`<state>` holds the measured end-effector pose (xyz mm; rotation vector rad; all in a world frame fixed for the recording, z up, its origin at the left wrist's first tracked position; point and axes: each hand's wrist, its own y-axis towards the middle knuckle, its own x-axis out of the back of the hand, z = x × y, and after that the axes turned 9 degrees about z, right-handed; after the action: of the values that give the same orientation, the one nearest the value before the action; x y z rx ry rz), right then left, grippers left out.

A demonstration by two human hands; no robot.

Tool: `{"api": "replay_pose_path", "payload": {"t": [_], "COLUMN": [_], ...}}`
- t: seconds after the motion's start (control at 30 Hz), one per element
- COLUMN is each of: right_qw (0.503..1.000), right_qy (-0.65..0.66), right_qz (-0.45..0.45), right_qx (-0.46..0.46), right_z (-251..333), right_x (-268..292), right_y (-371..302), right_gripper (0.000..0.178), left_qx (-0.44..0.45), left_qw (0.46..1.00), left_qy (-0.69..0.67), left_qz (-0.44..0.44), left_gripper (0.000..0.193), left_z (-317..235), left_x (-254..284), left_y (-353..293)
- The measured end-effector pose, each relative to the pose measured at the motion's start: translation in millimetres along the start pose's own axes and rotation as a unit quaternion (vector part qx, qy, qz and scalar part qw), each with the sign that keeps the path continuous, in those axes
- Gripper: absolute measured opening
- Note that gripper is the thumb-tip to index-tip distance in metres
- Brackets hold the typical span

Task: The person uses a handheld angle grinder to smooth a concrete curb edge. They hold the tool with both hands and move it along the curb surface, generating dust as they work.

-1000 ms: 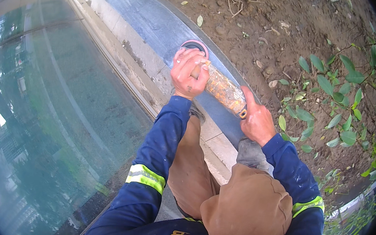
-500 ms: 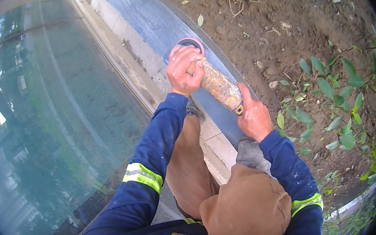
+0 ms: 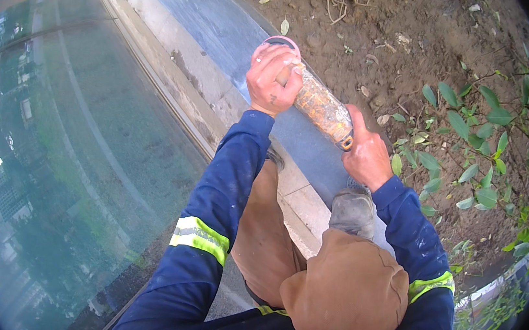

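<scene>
Left hand point(image 3: 272, 82) at twelve o'clock, right hand point(image 3: 370, 156) at two, fingers clamped around an angle grinder point(image 3: 322, 108), apparently sanding the slab point(image 3: 206, 15); next calls, likely, for level pressure.

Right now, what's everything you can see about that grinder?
The angle grinder has a long, rounded body, its pale and orange surface blotchy and crusty-looking, with a small yellow loop at the rear. A pink-rimmed disc shows at the front. It slants over the blue-grey slab, disc end farthest away. The left hand grips the front; the right hand holds the rear.
</scene>
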<state>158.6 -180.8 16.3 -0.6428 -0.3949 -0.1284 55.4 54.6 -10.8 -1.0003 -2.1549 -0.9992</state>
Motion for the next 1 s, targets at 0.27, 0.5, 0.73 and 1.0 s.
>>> {"api": "replay_pose_path", "payload": {"t": [0.27, 0.5, 0.73, 1.0], "right_qw": [1.000, 1.000, 0.999, 0.999], "right_qy": [0.001, -0.003, -0.027, -0.002], "right_qz": [0.022, -0.012, 0.017, 0.047], "right_qx": [0.016, 0.012, 0.018, -0.024], "right_z": [2.7, -7.6, 6.3, 1.4], "right_x": [-15.7, -3.0, -8.5, -3.6], "right_y": [-22.1, -12.4, 7.7, -19.5], "right_gripper": [0.084, 0.081, 0.080, 0.081], "left_qx": [0.024, -0.017, 0.031, 0.020], "left_qw": [1.000, 1.000, 1.000, 1.000], "left_qy": [0.016, -0.009, 0.005, -0.003], "left_qz": [0.000, -0.003, -0.003, -0.001], "left_gripper": [0.012, 0.015, 0.012, 0.013], "left_z": [-13.1, -12.4, 3.9, -18.9], "left_x": [12.8, -3.9, 15.5, 5.1], "left_y": [-41.0, -5.9, -14.4, -25.3]}}
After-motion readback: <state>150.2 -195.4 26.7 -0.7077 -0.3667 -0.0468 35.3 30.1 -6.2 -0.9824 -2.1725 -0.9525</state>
